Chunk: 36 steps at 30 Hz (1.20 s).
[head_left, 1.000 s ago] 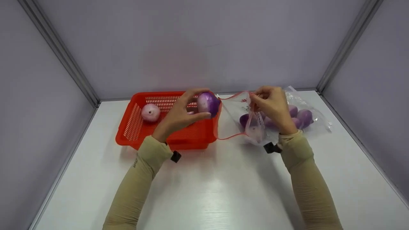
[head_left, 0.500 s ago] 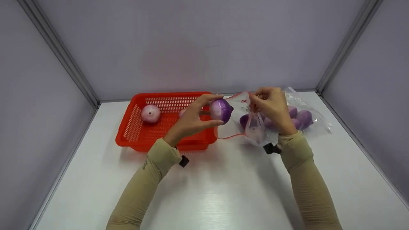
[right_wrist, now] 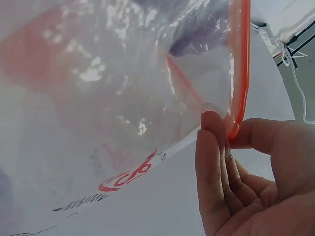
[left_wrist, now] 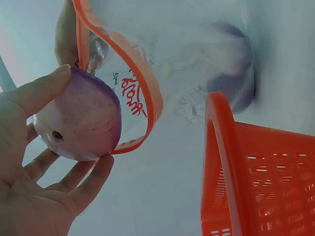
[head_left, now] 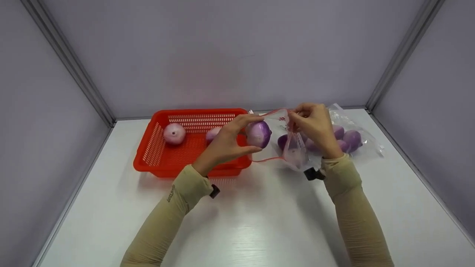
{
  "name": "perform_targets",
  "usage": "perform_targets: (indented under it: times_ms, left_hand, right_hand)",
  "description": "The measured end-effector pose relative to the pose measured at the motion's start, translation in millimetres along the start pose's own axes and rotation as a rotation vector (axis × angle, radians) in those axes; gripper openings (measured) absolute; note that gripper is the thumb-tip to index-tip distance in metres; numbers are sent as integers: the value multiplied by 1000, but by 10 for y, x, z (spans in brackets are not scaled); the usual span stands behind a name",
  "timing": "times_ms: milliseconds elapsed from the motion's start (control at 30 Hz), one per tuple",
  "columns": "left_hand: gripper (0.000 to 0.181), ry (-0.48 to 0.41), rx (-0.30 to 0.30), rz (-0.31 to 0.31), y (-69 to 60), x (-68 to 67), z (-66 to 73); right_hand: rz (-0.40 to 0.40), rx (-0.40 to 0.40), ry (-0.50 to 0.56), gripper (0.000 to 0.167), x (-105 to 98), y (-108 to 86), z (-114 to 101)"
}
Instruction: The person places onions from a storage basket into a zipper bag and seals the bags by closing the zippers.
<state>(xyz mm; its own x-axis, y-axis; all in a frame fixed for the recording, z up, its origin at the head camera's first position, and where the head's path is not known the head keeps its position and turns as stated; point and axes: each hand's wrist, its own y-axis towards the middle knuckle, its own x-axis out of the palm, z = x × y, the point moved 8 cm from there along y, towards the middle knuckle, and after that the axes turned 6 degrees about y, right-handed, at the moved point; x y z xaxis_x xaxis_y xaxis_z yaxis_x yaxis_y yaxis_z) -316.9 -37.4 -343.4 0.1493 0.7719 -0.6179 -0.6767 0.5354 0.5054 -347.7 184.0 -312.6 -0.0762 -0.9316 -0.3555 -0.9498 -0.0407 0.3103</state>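
In the head view my left hand grips a purple-and-white onion between thumb and fingers, right at the mouth of a clear zip bag with a red edge. The left wrist view shows the onion against the bag's open red rim; how far it reaches inside I cannot tell. My right hand pinches the far part of that rim. Seen from the right wrist, thumb and fingers close on the red strip at one corner. Red print marks the bag.
A red plastic basket stands at the left, with a pale onion and another onion partly behind the left hand. Behind the right hand, several purple onions lie in clear plastic on the white table.
My left hand has brought the onion rightward from over the basket's right edge to the bag's mouth, slightly lower. The right hand keeps its pinch on the rim, nearly still.
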Motion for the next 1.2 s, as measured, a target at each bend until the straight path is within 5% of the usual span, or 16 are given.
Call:
perform_targets:
  times_ms: [267, 633, 933, 1200]
  left_hand:
    - [75, 52, 19, -7, -20, 25, -13]
    - [72, -42, -27, -3, -91, -23, -150]
    - [69, -12, -132, 34, -107, -216, -378]
    - [65, 35, -350, 158, -173, -635, -792]
  right_hand:
    - [12, -4, 11, 23, 0, 12, 13]
    - [10, 1, 22, 22, 4, 9, 22]
    - [20, -15, 9, 22, -44, -8, 31]
    - [9, -6, 8, 21, -41, -12, 61]
